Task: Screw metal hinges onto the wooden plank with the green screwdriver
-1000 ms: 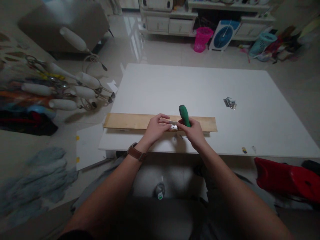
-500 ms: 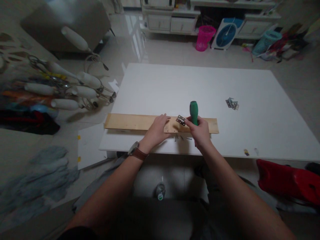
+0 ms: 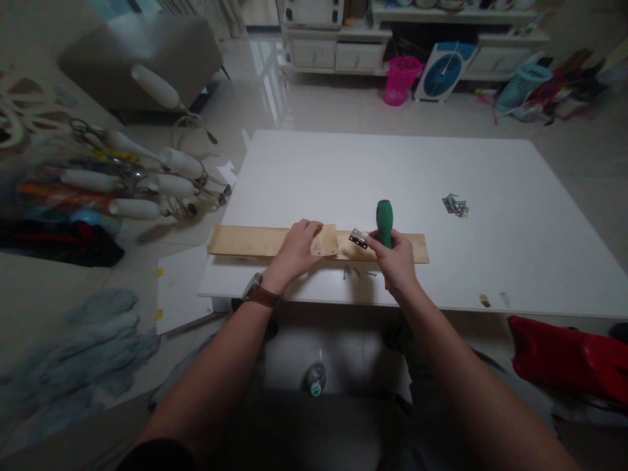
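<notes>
Small silver rectangular metal hinge w/ screw holes (image 3: 358, 238): up over the long board, pinched at its R end btwn thumb & fingers of the R hand (image 3: 396, 258). Same hand also has the screwdriver w/ thick green handle (image 3: 385, 219), handle end up, gripped in the fingers; tip can't be made out.

L hand (image 3: 296, 248) holds a short flat piece of pale wood (image 3: 326, 239), fingers over the far side, thumb at the near edge; two small dark holes show along that near edge. Piece overlaps the long narrow pale-wood board (image 3: 245, 241); can't tell if it's touching or just above. L wrist: watch w/ brown strap (image 3: 263, 296).

Board lies lengthwise near the front edge of the big white rectangular tabletop (image 3: 383, 176). Just in front of it, btwn the hands: a few loose thin metal screws (image 3: 356, 271). Farther R on the top, a little heap of silver metal hardware (image 3: 455, 205); nearer the front edge, a small dark-&-yellow bit (image 3: 485, 300) w/ a small clear bit (image 3: 505, 299) beside it.

Below, on the floor: clear bottle w/ green-&-white cap (image 3: 316, 379). Off R: bright red object (image 3: 564, 356). Back: pink mesh basket (image 3: 401, 80) next to a blue-&-white box fan (image 3: 444, 70).
</notes>
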`<state>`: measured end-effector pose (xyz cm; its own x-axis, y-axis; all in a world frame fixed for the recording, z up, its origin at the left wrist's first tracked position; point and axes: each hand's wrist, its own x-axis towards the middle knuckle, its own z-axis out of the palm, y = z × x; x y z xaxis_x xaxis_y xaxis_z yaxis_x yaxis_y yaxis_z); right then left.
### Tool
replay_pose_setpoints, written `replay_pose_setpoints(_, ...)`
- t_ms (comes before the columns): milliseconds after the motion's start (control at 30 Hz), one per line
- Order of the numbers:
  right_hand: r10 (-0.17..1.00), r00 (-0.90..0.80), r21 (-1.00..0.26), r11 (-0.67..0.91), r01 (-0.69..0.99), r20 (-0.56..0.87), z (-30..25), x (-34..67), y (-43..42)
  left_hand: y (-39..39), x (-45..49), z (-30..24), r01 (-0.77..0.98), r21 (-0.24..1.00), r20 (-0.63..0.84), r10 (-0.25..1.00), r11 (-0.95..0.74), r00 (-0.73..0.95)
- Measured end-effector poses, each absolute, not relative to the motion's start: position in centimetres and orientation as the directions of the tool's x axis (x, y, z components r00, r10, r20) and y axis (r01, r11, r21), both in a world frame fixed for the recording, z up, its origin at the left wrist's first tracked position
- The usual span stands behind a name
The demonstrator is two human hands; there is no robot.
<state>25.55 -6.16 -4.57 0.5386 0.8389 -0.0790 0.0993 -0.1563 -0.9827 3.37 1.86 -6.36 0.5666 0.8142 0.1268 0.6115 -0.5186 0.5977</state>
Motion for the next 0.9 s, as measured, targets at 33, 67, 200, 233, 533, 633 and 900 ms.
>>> replay_pose_setpoints(33,0.838,0.54,-0.982,-0.16,0.097,-0.083,-4.6,25.6,-6.1,2.4,2.7,-6.3,0.628,0.597,0.124,0.831,-0.499,0.542)
replay_pose_setpoints(67,0.836,0.541,-0.982,-0.163,0.093,-0.088,-4.7,25.6,-6.0,2.9,1.9,-6.3,0.643,0.6,0.118,0.848,-0.476,0.517)
replay_pose_setpoints(200,0.84,0.534,-0.983,-0.167,0.076,-0.101,-4.9,25.3,-5.8,4.2,-0.7,-6.3,0.681,0.621,0.058,0.89,-0.387,0.453)
replay_pose_setpoints(233,0.843,0.528,-0.982,-0.169,0.08,-0.102,-4.9,25.1,-5.7,4.3,-1.2,-6.3,0.686,0.627,0.048,0.897,-0.37,0.439)
replay_pose_setpoints(533,0.873,0.481,-0.981,-0.158,0.115,-0.084,-5.4,23.5,-5.3,4.4,-4.7,-6.4,0.722,0.585,0.014,0.895,-0.369,0.446)
replay_pose_setpoints(633,0.882,0.465,-0.98,-0.154,0.129,-0.077,-5.5,23.1,-5.2,4.7,-6.1,-6.5,0.761,0.545,-0.019,0.902,-0.352,0.431)
replay_pose_setpoints(900,0.89,0.448,-0.975,-0.171,0.144,-0.09,-5.3,23.1,-5.3,4.1,-5.0,-5.7,0.705,0.61,0.071,0.911,-0.362,0.407)
